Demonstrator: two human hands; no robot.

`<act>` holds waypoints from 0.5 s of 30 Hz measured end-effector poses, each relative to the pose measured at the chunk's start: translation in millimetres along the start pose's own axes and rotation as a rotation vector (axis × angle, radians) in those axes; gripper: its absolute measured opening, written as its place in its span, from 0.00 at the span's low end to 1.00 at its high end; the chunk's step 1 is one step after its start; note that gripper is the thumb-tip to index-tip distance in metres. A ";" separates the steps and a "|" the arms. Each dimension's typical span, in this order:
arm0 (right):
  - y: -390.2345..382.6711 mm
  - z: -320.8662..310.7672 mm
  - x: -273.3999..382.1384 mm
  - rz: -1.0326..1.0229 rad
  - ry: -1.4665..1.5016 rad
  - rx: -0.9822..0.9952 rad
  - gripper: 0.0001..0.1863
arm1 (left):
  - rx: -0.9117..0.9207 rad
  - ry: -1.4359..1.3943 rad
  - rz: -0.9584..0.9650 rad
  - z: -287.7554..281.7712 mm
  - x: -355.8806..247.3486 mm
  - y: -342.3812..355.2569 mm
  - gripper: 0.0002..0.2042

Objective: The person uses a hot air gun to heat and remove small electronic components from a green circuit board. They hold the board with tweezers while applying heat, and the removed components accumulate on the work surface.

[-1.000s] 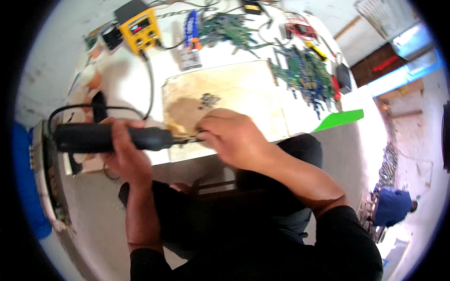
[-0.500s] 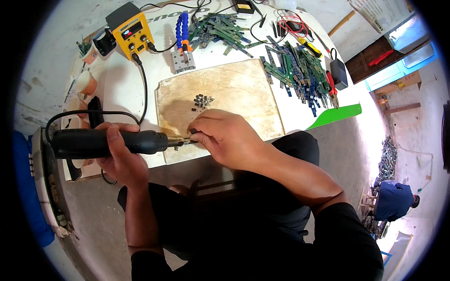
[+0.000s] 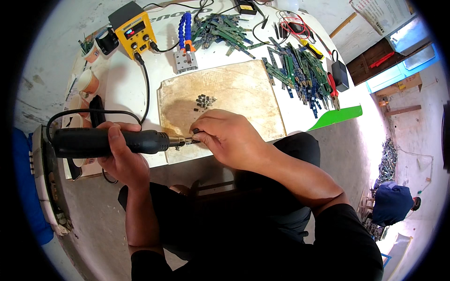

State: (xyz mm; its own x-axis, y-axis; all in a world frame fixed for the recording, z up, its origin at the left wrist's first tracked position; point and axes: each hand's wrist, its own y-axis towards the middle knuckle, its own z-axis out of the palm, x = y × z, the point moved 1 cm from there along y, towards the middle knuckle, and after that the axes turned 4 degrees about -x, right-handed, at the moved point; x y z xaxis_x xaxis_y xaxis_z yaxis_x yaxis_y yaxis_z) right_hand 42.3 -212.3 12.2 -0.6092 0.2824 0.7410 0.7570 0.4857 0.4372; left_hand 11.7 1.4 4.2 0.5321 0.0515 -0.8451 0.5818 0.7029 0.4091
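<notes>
My left hand (image 3: 123,157) is wrapped around the black handle of a hot air gun (image 3: 147,141), which lies level and aims its metal nozzle (image 3: 176,141) to the right. Right at the nozzle's mouth, the thumb and fingers of my right hand (image 3: 229,136) are pinched together on a small, narrow dark piece (image 3: 195,136). My fingers cover most of it, so its kind is unclear. Beyond that hand, a little heap of tiny dark chips (image 3: 205,101) rests on a stained wooden board (image 3: 229,89).
A yellow soldering station (image 3: 132,30) stands back left, corded to the gun. Paper cups (image 3: 88,82) line the left edge. Green circuit-board strips (image 3: 220,30) lie in piles behind and right. Nearby are a blue-hosed holder (image 3: 185,54), red-handled pliers (image 3: 333,89) and, far right, another person (image 3: 393,203).
The view has shifted very slightly. Both hands keep their grip and stay in nearly the same place, with the nozzle still against the small piece.
</notes>
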 end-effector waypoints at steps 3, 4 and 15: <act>-0.6 1.5 -1.4 0.028 0.026 -0.014 0.07 | 0.056 0.035 -0.024 -4.7 0.2 1.7 0.09; 0.3 0.8 -1.0 0.017 0.006 -0.014 0.07 | 0.054 0.026 -0.029 -4.2 0.1 1.7 0.09; 0.8 3.8 3.2 0.028 0.011 -0.032 0.06 | 0.083 0.017 -0.031 -4.3 -5.9 -0.3 0.08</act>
State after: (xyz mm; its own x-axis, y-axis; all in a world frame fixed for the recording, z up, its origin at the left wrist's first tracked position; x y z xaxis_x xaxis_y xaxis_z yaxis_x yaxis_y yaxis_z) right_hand 40.1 -207.9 13.0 -0.5852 0.2862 0.7587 0.7808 0.4513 0.4321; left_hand 5.7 3.9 7.6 0.5028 0.0427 -0.8633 0.6475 0.6431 0.4089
